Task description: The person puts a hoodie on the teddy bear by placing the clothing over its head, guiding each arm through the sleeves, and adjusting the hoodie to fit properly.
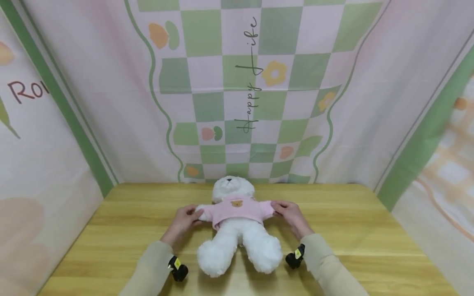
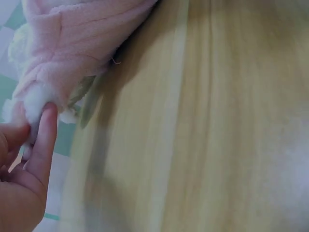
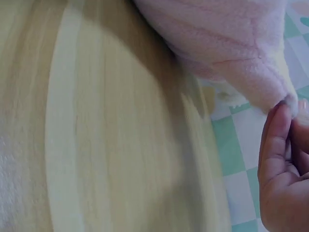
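A white teddy bear [image 1: 222, 246] in a pink shirt [image 1: 231, 213] with a small brown bear patch lies on its back on the wooden table, its feet toward me and its head at the far side. My left hand [image 1: 182, 223] pinches the white paw at the end of the arm on the left. On the other side my right hand [image 1: 292, 214] pinches the end of the opposite sleeve. Both bear arms are stretched out sideways. In the left wrist view, thumb and fingers [image 2: 46, 135] close on white fur; the right wrist view shows fingertips [image 3: 280, 121] at the pink cuff.
The wood-grain table [image 1: 352, 230] extends to both sides of the bear. Behind it hangs a green-and-white checked curtain [image 1: 240, 102], and printed cloth walls stand left and right. Small black cameras [image 1: 179, 269] are strapped to both wrists.
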The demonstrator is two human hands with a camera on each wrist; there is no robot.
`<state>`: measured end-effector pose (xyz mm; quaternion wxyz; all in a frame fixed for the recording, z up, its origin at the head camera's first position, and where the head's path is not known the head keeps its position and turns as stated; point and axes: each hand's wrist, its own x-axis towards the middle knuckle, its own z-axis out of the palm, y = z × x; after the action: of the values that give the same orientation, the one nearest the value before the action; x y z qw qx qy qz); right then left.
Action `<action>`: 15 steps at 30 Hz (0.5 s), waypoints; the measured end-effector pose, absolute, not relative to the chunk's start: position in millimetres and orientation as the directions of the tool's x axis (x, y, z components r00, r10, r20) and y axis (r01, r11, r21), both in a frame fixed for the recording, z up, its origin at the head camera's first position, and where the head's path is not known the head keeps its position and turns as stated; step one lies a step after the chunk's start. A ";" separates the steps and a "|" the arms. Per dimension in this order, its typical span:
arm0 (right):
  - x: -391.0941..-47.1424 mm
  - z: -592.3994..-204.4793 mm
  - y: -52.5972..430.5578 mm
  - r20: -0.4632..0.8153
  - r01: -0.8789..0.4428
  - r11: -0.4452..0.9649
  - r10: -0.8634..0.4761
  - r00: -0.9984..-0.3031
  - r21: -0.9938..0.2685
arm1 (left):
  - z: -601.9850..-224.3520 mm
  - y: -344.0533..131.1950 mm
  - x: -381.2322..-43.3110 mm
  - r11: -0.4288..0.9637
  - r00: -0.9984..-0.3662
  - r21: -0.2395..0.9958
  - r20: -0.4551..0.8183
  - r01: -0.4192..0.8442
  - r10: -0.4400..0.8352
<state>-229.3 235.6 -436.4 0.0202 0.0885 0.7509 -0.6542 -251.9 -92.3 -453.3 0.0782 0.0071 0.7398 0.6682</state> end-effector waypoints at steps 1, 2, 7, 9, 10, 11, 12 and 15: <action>-229.3 -436.2 236.1 -0.145 0.157 0.120 0.104 -0.984 -0.980 | -452.2 -92.0 -252.3 0.123 -0.990 0.989 -0.093 -0.080 0.103; -229.5 -435.6 236.6 -0.144 0.156 0.115 0.105 -0.984 -0.981 | -451.3 -91.9 -252.9 0.138 -0.991 0.988 -0.087 -0.072 0.101; -232.6 -433.6 238.8 -0.153 0.152 0.192 0.011 -0.988 -0.969 | -447.9 -98.4 -254.7 0.228 -0.978 0.973 -0.092 -0.049 0.186; -234.2 -433.4 239.2 -0.158 0.141 0.247 -0.049 -0.986 -0.959 | -447.1 -103.5 -254.3 0.286 -0.969 0.958 -0.100 -0.033 0.227; -235.4 -433.0 239.1 -0.157 0.133 0.268 -0.072 -0.985 -0.954 | -446.4 -105.9 -253.9 0.325 -0.967 0.946 -0.100 -0.019 0.236; -236.8 -432.4 238.6 -0.154 0.123 0.297 -0.082 -0.985 -0.947 | -445.4 -108.1 -253.4 0.367 -0.967 0.930 -0.095 -0.002 0.236; -238.7 -431.9 238.0 -0.141 0.110 0.317 -0.076 -0.987 -0.942 | -444.3 -109.9 -253.2 0.413 -0.970 0.910 -0.083 0.020 0.230; -246.4 -428.8 235.1 -0.038 0.055 0.407 0.049 -0.998 -0.912 | -437.7 -112.1 -254.3 0.544 -0.983 0.834 -0.010 0.094 0.184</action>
<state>-246.4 235.1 -428.8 0.0027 0.0308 0.8388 -0.5435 -254.3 -112.1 -437.7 0.0480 0.0791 0.8774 0.4707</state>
